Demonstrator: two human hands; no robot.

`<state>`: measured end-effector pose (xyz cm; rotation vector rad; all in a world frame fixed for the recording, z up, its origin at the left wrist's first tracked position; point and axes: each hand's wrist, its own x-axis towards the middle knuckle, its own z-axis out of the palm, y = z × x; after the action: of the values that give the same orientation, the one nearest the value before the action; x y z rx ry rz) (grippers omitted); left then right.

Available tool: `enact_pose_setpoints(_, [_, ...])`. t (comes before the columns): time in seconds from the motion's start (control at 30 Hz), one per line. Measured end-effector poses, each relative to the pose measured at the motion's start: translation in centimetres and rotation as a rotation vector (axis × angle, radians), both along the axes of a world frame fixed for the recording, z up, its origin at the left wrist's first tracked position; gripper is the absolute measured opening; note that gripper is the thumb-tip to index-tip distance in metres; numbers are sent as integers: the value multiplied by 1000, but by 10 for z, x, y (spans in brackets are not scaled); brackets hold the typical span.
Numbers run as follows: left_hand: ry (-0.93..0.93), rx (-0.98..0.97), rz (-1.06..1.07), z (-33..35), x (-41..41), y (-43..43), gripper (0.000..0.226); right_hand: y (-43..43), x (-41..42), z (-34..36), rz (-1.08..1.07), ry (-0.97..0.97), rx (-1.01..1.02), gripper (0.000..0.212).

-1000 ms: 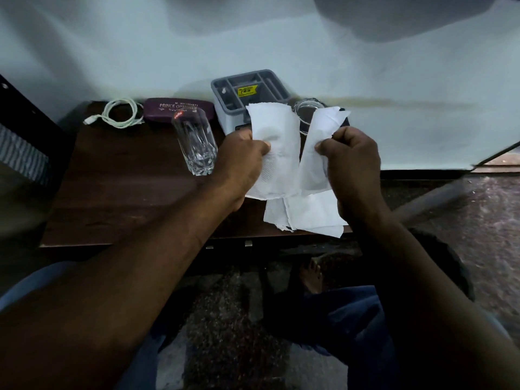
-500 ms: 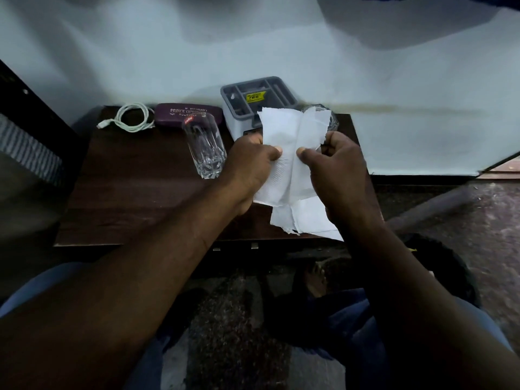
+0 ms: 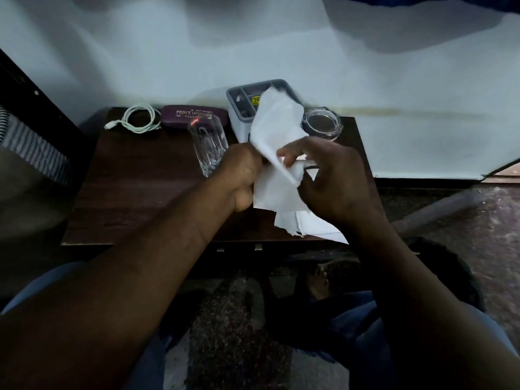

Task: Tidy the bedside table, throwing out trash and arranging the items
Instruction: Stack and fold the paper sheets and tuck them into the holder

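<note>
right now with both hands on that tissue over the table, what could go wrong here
The left hand grips the tissue right beside the tall glass; a sideways wrist move could knock it over. The glass jar stands just behind the right hand and might get bumped too. Loose white sheets below the hands reach the table's front edge and may slip to the floor.

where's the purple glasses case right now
In the head view the purple glasses case lies at the back of the bedside table, left of centre, between the coiled white cable and the grey organiser, just behind the tall glass.
</note>
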<state>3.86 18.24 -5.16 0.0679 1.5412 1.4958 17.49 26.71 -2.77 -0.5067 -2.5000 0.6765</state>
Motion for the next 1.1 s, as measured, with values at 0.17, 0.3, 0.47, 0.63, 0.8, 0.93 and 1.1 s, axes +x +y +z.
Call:
enact_pose_setpoints(0.17, [-88,121,-8,1,-7,-3,19,2,3,-6,60,-96,107,30])
enact_pose_setpoints(0.3, [-95,91,17,-3,-9,1,33,5,6,-8,-54,-101,121,28])
enact_pose_setpoints(0.47, [-83,7,26,-4,-7,1,39,2,5,-6,-128,-107,129,24])
enact_pose_setpoints(0.63, [-81,27,45,-3,-7,0,39,-1,4,-6,-147,-162,124,25])
enact_pose_setpoints(0.8, [-49,69,66,-3,-8,1,35,-3,4,-7,-165,-184,131,25])
enact_pose_setpoints(0.93, [-58,89,122,-3,-8,3,39,-4,3,-12,-201,-163,144,24])
enact_pose_setpoints(1.1, [-60,147,56,-2,-10,1,48,-4,-1,-19,-183,-122,147,23])
